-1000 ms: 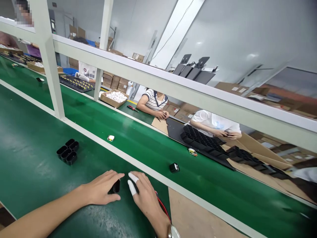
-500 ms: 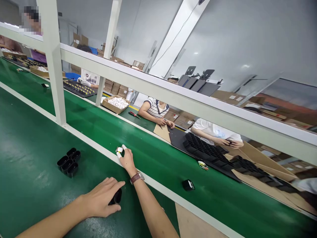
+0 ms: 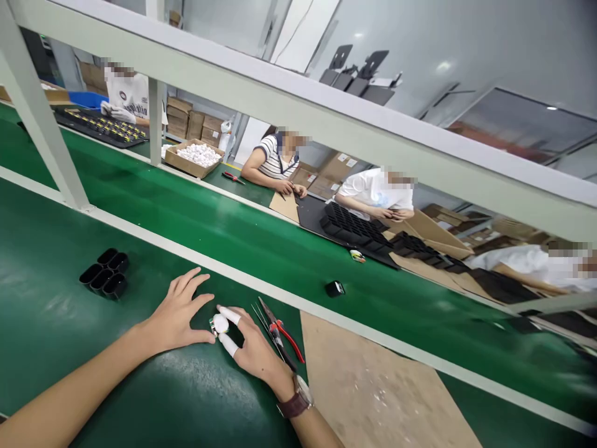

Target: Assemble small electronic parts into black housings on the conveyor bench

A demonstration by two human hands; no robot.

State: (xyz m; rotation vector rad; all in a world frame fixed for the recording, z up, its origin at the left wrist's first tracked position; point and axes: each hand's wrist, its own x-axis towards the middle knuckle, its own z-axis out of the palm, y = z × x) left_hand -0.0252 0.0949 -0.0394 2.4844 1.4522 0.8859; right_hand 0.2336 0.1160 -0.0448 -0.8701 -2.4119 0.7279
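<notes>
Stretching across the near side, the green worktable (image 3: 56, 348) bears the left hand (image 3: 180, 311), flat with fingers spread, and the right hand (image 3: 254, 350) beside red-handled pliers (image 3: 282, 333), its capped thumb and forefinger pinching a small white part (image 3: 220, 323) between both hands.

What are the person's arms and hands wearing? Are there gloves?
No full gloves. Both arms are bare, with no sleeves showing. The right hand has little white covers on the thumb and first finger, and a watch with a dark brown strap and a silvery case on its wrist. The left hand wears nothing at all.
</notes>
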